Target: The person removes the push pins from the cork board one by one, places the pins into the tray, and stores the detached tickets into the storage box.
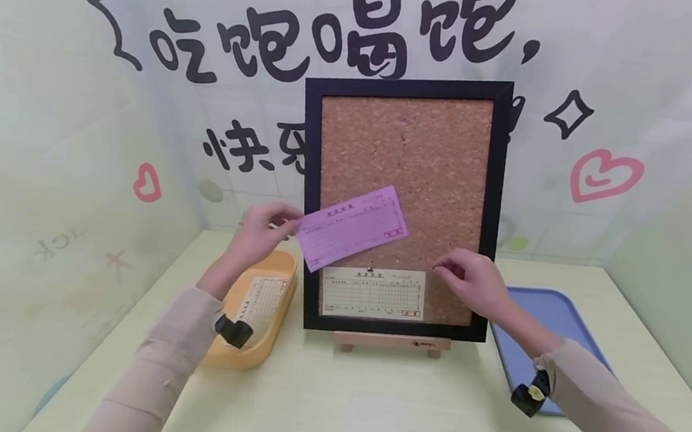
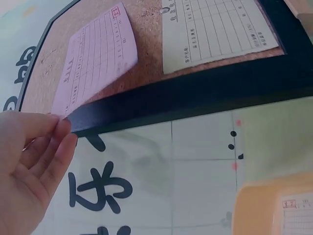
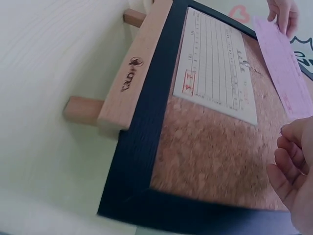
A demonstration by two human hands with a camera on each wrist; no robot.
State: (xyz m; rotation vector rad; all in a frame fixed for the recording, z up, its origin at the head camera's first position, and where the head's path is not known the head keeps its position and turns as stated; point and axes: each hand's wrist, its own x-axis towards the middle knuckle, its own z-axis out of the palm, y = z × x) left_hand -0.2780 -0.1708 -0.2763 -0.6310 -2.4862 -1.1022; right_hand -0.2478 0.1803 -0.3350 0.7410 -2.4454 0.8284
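Note:
My left hand [image 1: 261,234] pinches the left end of a purple form slip [image 1: 354,227], which slants up to the right before the cork board [image 1: 405,152]. Lower on the cork, a white form slip [image 1: 372,295] hangs by a silvery pushpin [image 1: 370,269] at its top edge. To the right of both slips, my right hand [image 1: 471,281] is close to the board with thumb and fingertips together. Between them shows the tip of a small pushpin [image 3: 282,129], mostly hidden by the fingers. In the left wrist view the purple slip bends slightly.
The black-framed board stands on a wooden easel [image 1: 393,342]. An orange tray [image 1: 276,320] holding white slips sits at left, partly behind my left forearm. A blue tray [image 1: 552,312] lies at right beneath my right forearm. A printed backdrop [image 1: 267,0] stands behind.

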